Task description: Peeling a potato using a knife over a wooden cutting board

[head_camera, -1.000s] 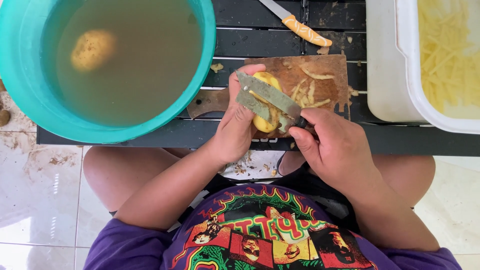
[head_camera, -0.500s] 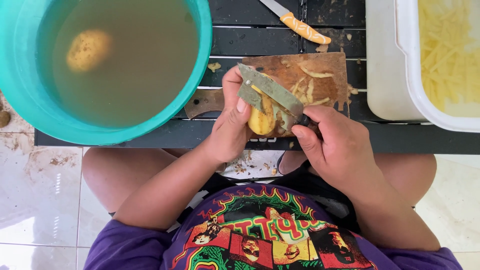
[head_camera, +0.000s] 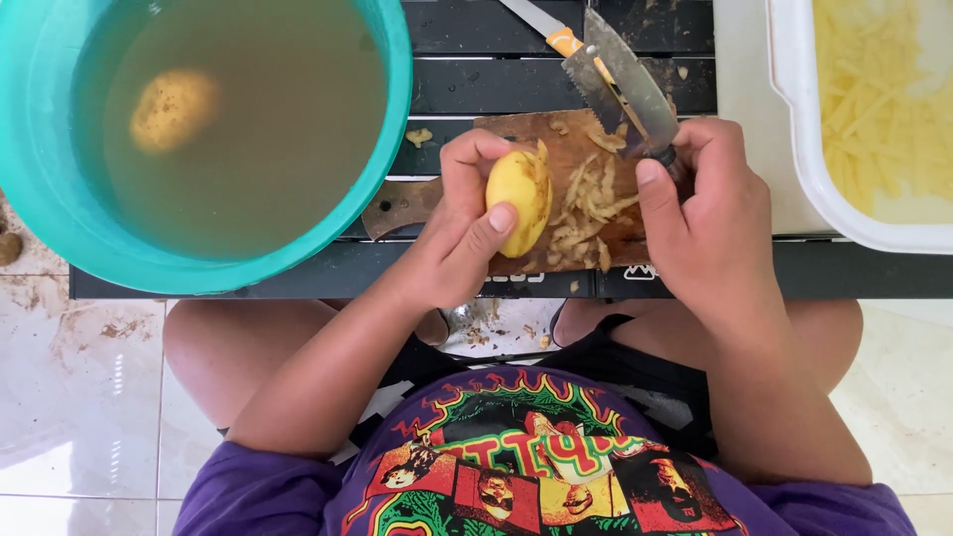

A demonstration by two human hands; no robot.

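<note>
At the far left we see a teal bucket [head_camera: 45, 189] of cloudy water standing on the dark slatted bench [head_camera: 476, 84], with one unpeeled potato [head_camera: 172, 107] sunk in it. Just right of the bucket, our left hand [head_camera: 462, 233] is closed around a peeled yellow potato [head_camera: 520, 199], thumb pressed on its near side, holding it upright over the wooden cutting board [head_camera: 586, 184]. A heap of pale shavings [head_camera: 588, 213] lies on the board just beside the potato. Further right, our right hand [head_camera: 710, 218] is clamped on the handle of a flat metal grater blade [head_camera: 620, 84], which tilts up and away from the potato, not touching it. Behind the blade lies a knife with an orange handle [head_camera: 556, 35]. At the far right sits a white tub [head_camera: 864, 119] filled with yellow potato strips.
</note>
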